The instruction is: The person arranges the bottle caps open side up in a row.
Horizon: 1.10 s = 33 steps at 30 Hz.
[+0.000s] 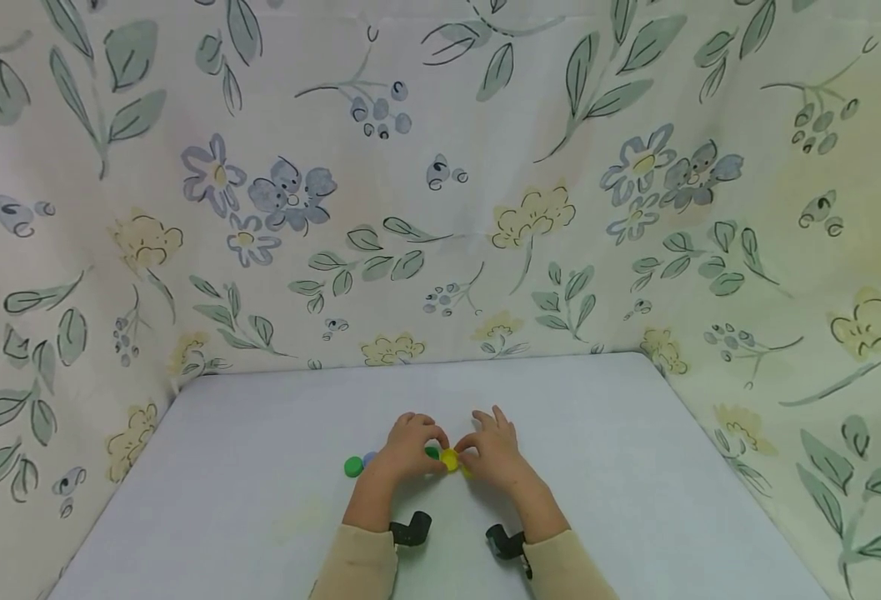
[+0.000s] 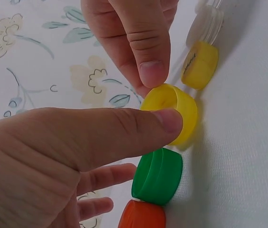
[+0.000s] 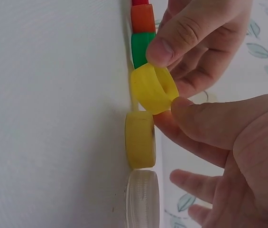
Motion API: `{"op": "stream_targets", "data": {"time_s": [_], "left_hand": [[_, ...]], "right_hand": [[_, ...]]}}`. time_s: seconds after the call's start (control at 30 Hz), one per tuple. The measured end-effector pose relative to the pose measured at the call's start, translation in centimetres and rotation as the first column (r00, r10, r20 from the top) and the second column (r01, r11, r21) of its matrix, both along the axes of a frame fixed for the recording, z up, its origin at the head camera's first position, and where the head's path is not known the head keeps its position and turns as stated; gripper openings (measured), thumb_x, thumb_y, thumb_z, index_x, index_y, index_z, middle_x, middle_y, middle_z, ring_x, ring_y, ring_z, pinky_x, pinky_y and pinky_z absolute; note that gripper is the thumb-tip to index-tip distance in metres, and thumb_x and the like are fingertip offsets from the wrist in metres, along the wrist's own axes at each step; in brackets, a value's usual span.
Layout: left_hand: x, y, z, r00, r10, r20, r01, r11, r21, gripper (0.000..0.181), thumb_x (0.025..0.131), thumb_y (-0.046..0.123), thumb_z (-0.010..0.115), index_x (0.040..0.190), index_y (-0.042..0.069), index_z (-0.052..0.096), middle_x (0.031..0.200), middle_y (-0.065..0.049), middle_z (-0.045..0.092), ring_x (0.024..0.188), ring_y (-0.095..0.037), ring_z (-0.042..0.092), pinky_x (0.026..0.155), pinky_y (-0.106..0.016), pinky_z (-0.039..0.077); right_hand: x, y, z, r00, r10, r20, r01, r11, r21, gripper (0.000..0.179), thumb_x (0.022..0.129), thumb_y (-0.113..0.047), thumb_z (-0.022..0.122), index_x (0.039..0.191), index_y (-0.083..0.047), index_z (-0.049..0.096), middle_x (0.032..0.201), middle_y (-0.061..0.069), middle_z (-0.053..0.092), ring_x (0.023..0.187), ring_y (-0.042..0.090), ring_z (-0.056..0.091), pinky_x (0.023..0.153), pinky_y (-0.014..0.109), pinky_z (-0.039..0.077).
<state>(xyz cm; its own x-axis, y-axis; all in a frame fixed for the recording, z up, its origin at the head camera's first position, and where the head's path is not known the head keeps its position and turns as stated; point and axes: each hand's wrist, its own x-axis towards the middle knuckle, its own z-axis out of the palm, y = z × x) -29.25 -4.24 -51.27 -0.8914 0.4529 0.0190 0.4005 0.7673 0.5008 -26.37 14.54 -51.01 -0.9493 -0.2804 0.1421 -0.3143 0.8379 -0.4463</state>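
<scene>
A yellow bottle cap (image 1: 449,459) is pinched between my two hands, tipped with its hollow side facing up toward me. My left hand (image 1: 408,452) has its thumb over the cap's rim in the left wrist view. From the other side, the thumb and a fingertip of my right hand (image 1: 494,454) pinch the same rim. On the left hand's side a green cap (image 2: 157,175) stands close by, followed by an orange cap (image 2: 143,216). Toward the right hand come a second yellow cap (image 3: 141,139), with dark marks on its top, and a clear cap (image 3: 142,199).
The caps form a row across the white table (image 1: 260,500). Past the orange one, a red cap (image 3: 140,2) shows partly; at the row's left end are a blue cap (image 1: 369,459) and another green cap (image 1: 353,467). A floral cloth (image 1: 440,208) hangs behind.
</scene>
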Motion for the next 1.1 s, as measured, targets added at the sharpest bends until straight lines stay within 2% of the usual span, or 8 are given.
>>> {"op": "stream_targets", "data": {"time_s": [0.23,0.43,0.57,0.8,1.1], "left_hand": [[0.1,0.1,0.0,0.999,-0.03,-0.021,0.03,0.999,-0.016,0.022,0.073,0.031,0.08,0.087,0.028,0.064,0.118,-0.001,0.054,0.123,-0.032,0.037,0.102,-0.051,0.031],[0.1,0.2,0.1,1.0,-0.017,0.002,0.017,1.0,-0.015,0.023,0.073,0.031,0.081,0.089,0.028,0.065,0.12,-0.002,0.054,0.124,-0.032,0.036,0.103,-0.051,0.031],[0.3,0.1,0.3,1.0,-0.004,0.022,0.004,1.0,-0.006,0.021,0.075,0.031,0.078,0.094,0.027,0.069,0.126,-0.006,0.052,0.127,-0.033,0.034,0.103,-0.052,0.03],[0.6,-0.1,0.8,1.0,0.009,0.03,-0.01,0.999,0.038,0.014,0.085,0.031,0.067,0.096,0.024,0.072,0.128,-0.008,0.05,0.129,-0.034,0.031,0.104,-0.054,0.03],[0.4,-0.1,0.7,1.0,0.001,-0.01,0.0,0.999,0.05,0.01,0.085,0.028,0.068,0.093,0.025,0.072,0.128,-0.008,0.051,0.129,-0.032,0.032,0.105,-0.052,0.028]], "right_hand": [[0.0,0.0,0.0,0.999,-0.005,0.047,0.005,1.0,0.007,0.011,0.086,-0.023,0.067,0.087,-0.016,0.076,0.142,0.021,0.038,0.137,0.047,0.01,0.104,0.067,0.011],[0.0,0.1,0.0,0.998,0.005,0.062,-0.004,1.0,-0.007,0.012,0.086,-0.025,0.066,0.087,-0.019,0.076,0.144,0.019,0.036,0.138,0.045,0.006,0.105,0.065,0.006],[-0.1,0.2,0.0,0.999,0.009,0.05,-0.008,1.0,-0.018,0.01,0.086,-0.025,0.066,0.086,-0.02,0.075,0.143,0.019,0.037,0.138,0.045,0.007,0.105,0.065,0.006],[-0.3,0.3,-0.2,1.0,0.002,-0.016,-0.002,1.0,0.001,0.008,0.084,-0.027,0.068,0.086,-0.022,0.075,0.142,0.018,0.04,0.137,0.046,0.011,0.104,0.067,0.009],[-0.5,0.3,-0.2,0.999,0.0,-0.054,0.001,1.0,0.003,0.007,0.084,-0.027,0.069,0.087,-0.023,0.074,0.14,0.019,0.041,0.137,0.047,0.012,0.103,0.069,0.011]]}}
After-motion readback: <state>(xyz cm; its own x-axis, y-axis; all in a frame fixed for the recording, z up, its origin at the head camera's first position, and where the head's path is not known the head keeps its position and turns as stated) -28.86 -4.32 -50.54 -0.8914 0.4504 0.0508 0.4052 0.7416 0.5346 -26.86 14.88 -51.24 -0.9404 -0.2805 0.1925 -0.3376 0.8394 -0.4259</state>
